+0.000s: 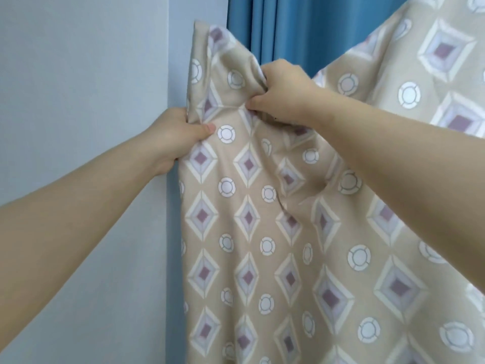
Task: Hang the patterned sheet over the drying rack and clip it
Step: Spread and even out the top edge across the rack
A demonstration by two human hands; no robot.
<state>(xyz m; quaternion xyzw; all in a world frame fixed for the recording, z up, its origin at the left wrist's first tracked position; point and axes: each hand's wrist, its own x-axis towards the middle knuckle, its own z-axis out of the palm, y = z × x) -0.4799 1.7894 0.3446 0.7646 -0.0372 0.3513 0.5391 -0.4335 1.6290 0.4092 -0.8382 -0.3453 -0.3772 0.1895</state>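
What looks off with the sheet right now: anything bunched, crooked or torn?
The patterned sheet is bunched at its top left, where the left hand grips the edge and the right hand gathers a fold. Its top edge dips there, baring the blue curtain behind. No tear or stain shows.

The patterned sheet (262, 206) ran off the right and bottom edges; the fingers of the left hand (173, 135) were hidden behind it.

Blue curtain (283, 30) beside pale wall (78, 74)

sheet (262, 219) before curtain (288, 30) — wall (78, 74) left
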